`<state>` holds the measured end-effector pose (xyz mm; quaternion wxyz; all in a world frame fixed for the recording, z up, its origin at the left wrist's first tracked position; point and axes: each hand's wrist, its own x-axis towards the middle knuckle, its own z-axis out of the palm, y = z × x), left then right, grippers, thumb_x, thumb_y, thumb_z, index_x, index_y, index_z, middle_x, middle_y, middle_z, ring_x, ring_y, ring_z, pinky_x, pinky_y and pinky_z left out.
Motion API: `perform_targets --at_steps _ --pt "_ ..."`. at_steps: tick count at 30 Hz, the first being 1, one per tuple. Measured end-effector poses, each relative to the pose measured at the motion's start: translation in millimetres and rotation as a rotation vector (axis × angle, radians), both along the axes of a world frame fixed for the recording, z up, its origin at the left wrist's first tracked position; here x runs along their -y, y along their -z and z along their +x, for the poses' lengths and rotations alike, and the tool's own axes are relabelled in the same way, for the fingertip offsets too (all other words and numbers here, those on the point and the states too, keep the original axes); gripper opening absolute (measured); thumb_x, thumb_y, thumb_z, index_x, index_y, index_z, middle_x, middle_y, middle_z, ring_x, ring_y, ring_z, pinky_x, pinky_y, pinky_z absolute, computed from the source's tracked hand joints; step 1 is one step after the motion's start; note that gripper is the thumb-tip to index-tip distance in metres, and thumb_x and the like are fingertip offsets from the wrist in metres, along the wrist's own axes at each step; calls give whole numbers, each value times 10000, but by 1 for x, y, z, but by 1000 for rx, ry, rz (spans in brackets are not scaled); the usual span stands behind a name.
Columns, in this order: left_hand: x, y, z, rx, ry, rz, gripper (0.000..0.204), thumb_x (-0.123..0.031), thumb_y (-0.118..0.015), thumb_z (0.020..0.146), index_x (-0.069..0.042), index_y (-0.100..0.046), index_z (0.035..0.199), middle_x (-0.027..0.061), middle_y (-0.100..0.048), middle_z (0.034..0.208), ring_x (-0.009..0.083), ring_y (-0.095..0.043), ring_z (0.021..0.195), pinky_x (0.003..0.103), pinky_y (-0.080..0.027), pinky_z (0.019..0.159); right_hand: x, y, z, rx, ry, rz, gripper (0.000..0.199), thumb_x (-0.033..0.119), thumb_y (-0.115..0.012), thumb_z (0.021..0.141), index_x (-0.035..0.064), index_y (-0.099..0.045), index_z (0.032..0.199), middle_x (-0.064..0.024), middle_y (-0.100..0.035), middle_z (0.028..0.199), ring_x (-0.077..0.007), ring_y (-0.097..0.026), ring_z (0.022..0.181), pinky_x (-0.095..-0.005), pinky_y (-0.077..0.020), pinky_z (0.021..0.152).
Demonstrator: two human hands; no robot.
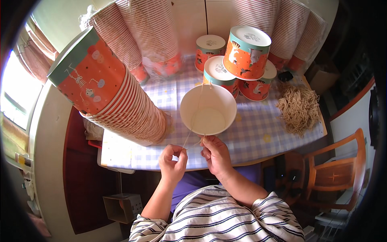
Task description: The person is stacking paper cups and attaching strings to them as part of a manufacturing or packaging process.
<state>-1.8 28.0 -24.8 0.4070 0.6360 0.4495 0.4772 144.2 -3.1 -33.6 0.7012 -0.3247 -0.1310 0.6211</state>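
Note:
A paper bucket [229, 105] stands open side up on the table in front of me, its white inside showing. A thin beige string [196, 114] runs from its far rim across the opening to the near side. My left hand [173, 164], just short of the near rim, pinches the string between thumb and fingers. Beside it, my right hand [217, 156] is closed on string at the near rim, close to where a bit of it pokes out. The exact hold of the right fingertips is partly hidden.
A tall leaning stack of nested orange buckets [117, 97] stands at left. Upturned finished buckets [246, 54] are piled behind. A heap of beige strings [298, 108] lies at right on the checked tablecloth [250, 141]. More wrapped stacks [149, 36] line the back. A wooden chair [334, 173] stands right.

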Motion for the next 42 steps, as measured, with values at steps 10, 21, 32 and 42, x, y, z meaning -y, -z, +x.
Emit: perform_targets --at_steps 10,21,32,42 --pt "5 -26 33 -246 117 548 306 46 -638 731 -6 -606 1031 155 -621 942 286 -628 778 321 -514 569 0 4 3 47 18 12 96 161 -618 901 66 -620 913 22 -565 737 -24 -405 547 -193 -315 518" --pt "-4 -14 32 -307 213 295 159 29 -615 777 -9 -617 931 143 -598 773 316 -601 660 369 -489 574 -1 2 3 145 57 -29 113 162 -629 894 51 -631 913 29 -592 766 -17 -433 609 -183 -326 540" --pt "-6 -21 31 -422 245 375 157 4 -623 762 -30 -613 914 122 -603 794 316 -606 708 383 -492 632 1 2 -2 219 126 -52 152 202 -635 897 50 -635 896 50 -559 742 -8 -423 619 -175 -316 537" --pt "-4 -17 33 -388 199 453 167 10 -620 755 -30 -589 914 116 -609 801 304 -603 668 369 -491 590 5 -1 -7 175 155 -27 97 102 -630 875 26 -617 933 13 -603 809 -17 -471 676 -190 -369 588"
